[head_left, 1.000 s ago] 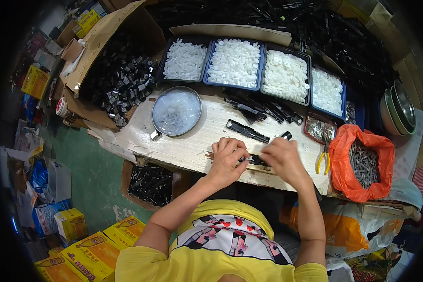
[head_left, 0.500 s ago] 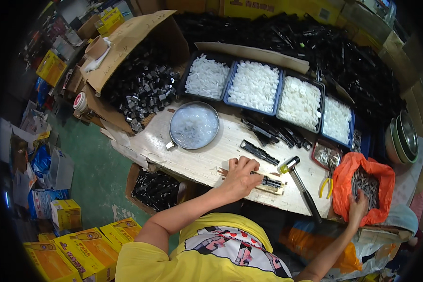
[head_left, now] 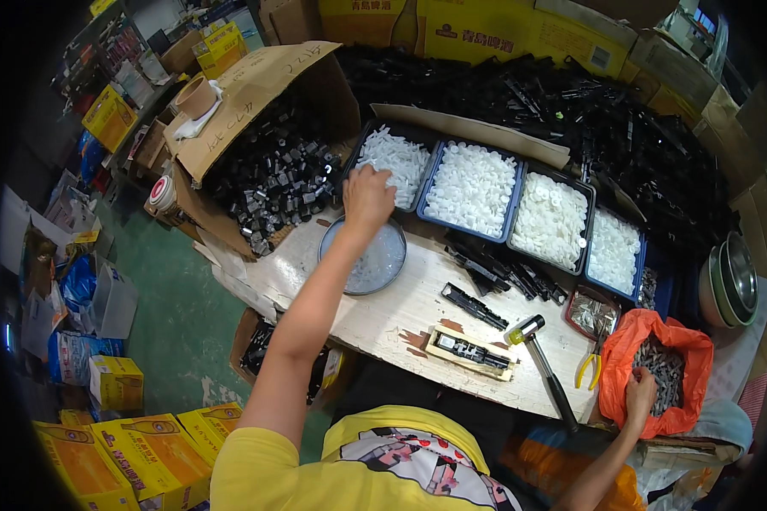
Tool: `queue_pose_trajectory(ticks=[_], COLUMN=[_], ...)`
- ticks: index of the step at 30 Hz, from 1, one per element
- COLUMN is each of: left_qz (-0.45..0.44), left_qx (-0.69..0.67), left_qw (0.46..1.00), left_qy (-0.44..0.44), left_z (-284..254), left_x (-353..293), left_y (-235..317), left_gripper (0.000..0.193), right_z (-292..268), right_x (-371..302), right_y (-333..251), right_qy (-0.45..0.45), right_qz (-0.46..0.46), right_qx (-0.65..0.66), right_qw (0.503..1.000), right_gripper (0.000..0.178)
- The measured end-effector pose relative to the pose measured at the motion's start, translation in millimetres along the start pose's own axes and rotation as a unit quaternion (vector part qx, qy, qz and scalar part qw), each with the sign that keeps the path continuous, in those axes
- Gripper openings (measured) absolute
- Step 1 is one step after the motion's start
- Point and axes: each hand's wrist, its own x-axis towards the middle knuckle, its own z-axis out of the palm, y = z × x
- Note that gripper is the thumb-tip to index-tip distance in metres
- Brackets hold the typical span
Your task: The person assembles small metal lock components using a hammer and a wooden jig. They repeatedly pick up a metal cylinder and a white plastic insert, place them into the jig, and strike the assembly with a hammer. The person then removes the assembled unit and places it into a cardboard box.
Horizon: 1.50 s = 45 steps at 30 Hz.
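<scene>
My left hand point(head_left: 368, 200) is over the near left corner of the leftmost tray, its fingers curled down at the white plastic pieces point(head_left: 399, 160); whatever they grip is hidden. Under my left wrist lies a round metal dish point(head_left: 382, 266). My right hand point(head_left: 642, 394) dips into an orange plastic bag point(head_left: 697, 362) of small grey metal parts point(head_left: 661, 368). Its fingers are closed together, and what is in them does not show clearly. On the bench, a black slotted part point(head_left: 469, 350) rests in a pale block-like holder point(head_left: 437, 348), touched by neither hand.
A hammer point(head_left: 547, 370) lies right of the holder, near yellow-handled pliers point(head_left: 586, 371). Another black part point(head_left: 475, 306) sits behind the holder. Blue-rimmed trays point(head_left: 511, 209) of white pieces line the back. A cardboard box point(head_left: 251, 81) of black parts stands left; bowls point(head_left: 729, 277) are far right.
My left hand has left the black part in the holder and reached up and left to the leftmost tray. My right hand stays in the orange bag, its fingers drawn closer together. The view has shifted slightly.
</scene>
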Motion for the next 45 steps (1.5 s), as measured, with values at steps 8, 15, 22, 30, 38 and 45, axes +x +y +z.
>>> queue_pose_trajectory(ticks=[8, 15, 22, 30, 38, 45], left_qz=[0.052, -0.164, -0.125, -0.014, 0.067, -0.008], left_qx=[-0.020, -0.370, -0.505, -0.265, -0.148, -0.177], left_qw=[0.992, 0.912, 0.852, 0.964, 0.987, 0.984], left_qy=[-0.110, -0.066, -0.054, -0.021, 0.004, 0.003], left_z=[22.7, 8.4, -16.9, -62.0, -41.6, -64.2], left_x=[42.0, 54.1, 28.5, -100.4, -120.3, -120.5], left_y=[-21.9, -27.1, -23.6, -24.8, -28.5, -24.1], left_gripper=[0.021, 0.019, 0.008, 0.012, 0.009, 0.012], right_z=[11.0, 25.9, 20.2, 8.1, 1.4, 9.4], right_x=[10.7, 13.7, 12.8, -21.4, -40.8, -66.4], right_y=[13.3, 46.0, 36.8, 0.4, -64.1, -103.8], right_qy=[0.014, 0.065, 0.168, 0.193, 0.120, 0.067], right_qz=[-0.012, -0.070, -0.033, -0.091, -0.235, -0.311], right_qx=[0.071, 0.358, 0.368, 0.304, 0.201, 0.245], right_qw=[0.997, 0.929, 0.914, 0.928, 0.943, 0.916], right_gripper=[0.018, 0.014, 0.024, 0.031, 0.026, 0.021])
